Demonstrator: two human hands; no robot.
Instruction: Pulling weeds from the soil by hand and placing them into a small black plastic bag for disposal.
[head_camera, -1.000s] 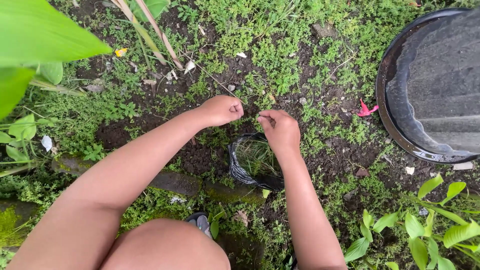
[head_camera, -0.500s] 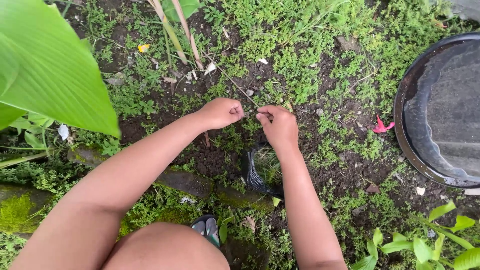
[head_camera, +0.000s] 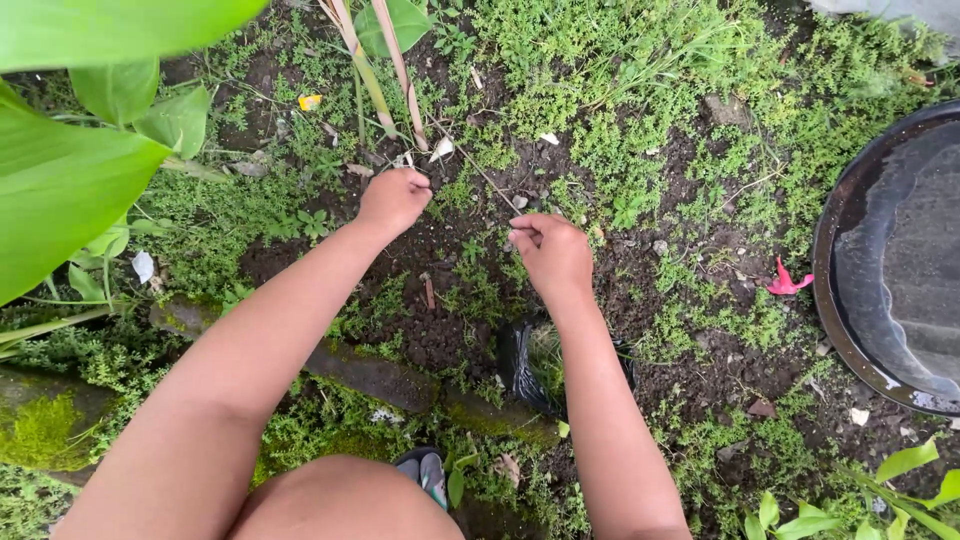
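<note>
My left hand (head_camera: 393, 198) is closed into a fist over the small green weeds on the dark soil, just below a plant's pale stalks (head_camera: 385, 70). My right hand (head_camera: 551, 252) hovers a little to the right, with its fingertips pinched together on what looks like a small bit of weed. Below my right forearm sits a black plastic bag (head_camera: 520, 365) with grass-like cuttings inside, partly hidden by the arm. A thin dry stem (head_camera: 480, 170) lies on the soil between the two hands.
A large black round tub (head_camera: 880, 260) lies at the right edge. A pink petal (head_camera: 785, 282) lies near it. Broad green leaves (head_camera: 70, 170) hang at the left. Mossy stones (head_camera: 370, 370) edge the bed, and my sandalled foot (head_camera: 428, 472) shows below.
My left hand has moved up and to the left, away from the right hand, toward the stalks. The view has shifted, so the bag and tub sit lower and further right.
</note>
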